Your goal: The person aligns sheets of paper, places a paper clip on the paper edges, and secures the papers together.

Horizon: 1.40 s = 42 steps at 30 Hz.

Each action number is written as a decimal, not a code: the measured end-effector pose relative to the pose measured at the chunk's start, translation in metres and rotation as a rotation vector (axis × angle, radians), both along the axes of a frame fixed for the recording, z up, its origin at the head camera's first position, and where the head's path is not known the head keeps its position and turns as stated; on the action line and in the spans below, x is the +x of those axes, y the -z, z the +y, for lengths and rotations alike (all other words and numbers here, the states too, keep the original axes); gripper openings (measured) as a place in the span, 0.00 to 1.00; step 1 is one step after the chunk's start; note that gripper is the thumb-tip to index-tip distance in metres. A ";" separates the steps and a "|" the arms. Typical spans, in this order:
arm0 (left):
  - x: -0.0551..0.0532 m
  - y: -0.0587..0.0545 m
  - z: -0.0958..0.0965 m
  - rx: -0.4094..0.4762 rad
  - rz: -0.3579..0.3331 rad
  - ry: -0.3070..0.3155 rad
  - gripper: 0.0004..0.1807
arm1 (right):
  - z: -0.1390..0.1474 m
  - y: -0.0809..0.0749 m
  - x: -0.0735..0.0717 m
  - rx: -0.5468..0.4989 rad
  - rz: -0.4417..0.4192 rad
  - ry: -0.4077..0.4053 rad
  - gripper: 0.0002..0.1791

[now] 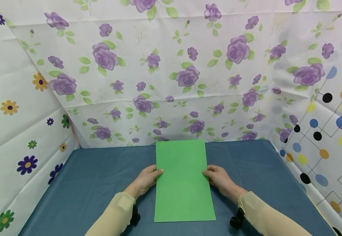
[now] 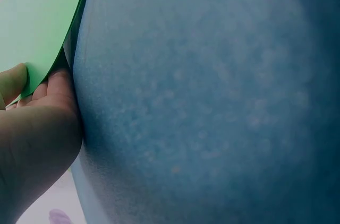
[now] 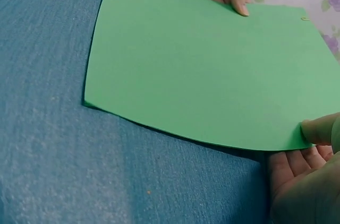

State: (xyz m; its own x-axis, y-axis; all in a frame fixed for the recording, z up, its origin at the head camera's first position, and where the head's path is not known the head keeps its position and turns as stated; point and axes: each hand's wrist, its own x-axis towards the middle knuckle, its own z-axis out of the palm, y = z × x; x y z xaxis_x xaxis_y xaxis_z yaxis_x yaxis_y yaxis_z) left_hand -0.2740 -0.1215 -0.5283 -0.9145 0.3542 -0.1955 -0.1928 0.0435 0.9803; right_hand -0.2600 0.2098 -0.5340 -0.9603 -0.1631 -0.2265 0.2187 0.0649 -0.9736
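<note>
A rectangular sheet of green paper (image 1: 182,183) stretches lengthwise away from me, its far end reaching the back edge of the table in the head view. Near its far left corner is a small yellowish paper clip (image 3: 305,18). My left hand (image 1: 145,179) pinches the left edge, thumb on top and fingers underneath. On the opposite edge my right hand (image 1: 220,179) grips the paper the same way. In the right wrist view the sheet bows slightly, and its near edge (image 3: 202,141) shows a dark gap below. Whether it is one sheet or more, I cannot tell.
A blue cloth (image 1: 106,183) covers the table. Behind it hangs a white sheet with purple flowers (image 1: 159,82). Patterned cloths stand at the left (image 1: 11,131) and right (image 1: 330,137). Dark devices are strapped at both wrists.
</note>
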 end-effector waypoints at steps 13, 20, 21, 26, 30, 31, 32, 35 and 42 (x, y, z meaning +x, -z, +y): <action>0.002 -0.011 0.001 0.006 -0.006 0.017 0.22 | -0.002 -0.003 0.002 0.002 0.020 0.063 0.16; 0.008 -0.023 0.000 0.029 -0.039 0.032 0.22 | -0.001 -0.011 0.004 0.016 0.016 0.098 0.14; 0.010 -0.024 0.000 0.030 -0.041 0.038 0.22 | -0.001 -0.012 0.005 0.020 0.016 0.097 0.14; 0.019 -0.026 -0.004 0.028 -0.053 0.071 0.22 | 0.000 -0.017 0.007 0.015 0.014 0.105 0.15; 0.027 -0.028 -0.008 0.032 -0.060 0.093 0.22 | 0.000 -0.020 0.008 0.007 0.005 0.115 0.15; 0.029 -0.028 -0.009 0.034 -0.061 0.096 0.22 | 0.001 -0.020 0.008 0.009 0.004 0.111 0.16; 0.030 -0.028 -0.010 0.035 -0.064 0.097 0.22 | 0.001 -0.021 0.009 0.011 -0.001 0.111 0.16; 0.033 -0.028 -0.011 0.036 -0.072 0.092 0.22 | 0.001 -0.021 0.009 0.021 -0.006 0.098 0.16; 0.036 -0.028 -0.013 0.023 -0.088 0.060 0.20 | -0.001 -0.022 0.007 0.018 -0.007 0.072 0.18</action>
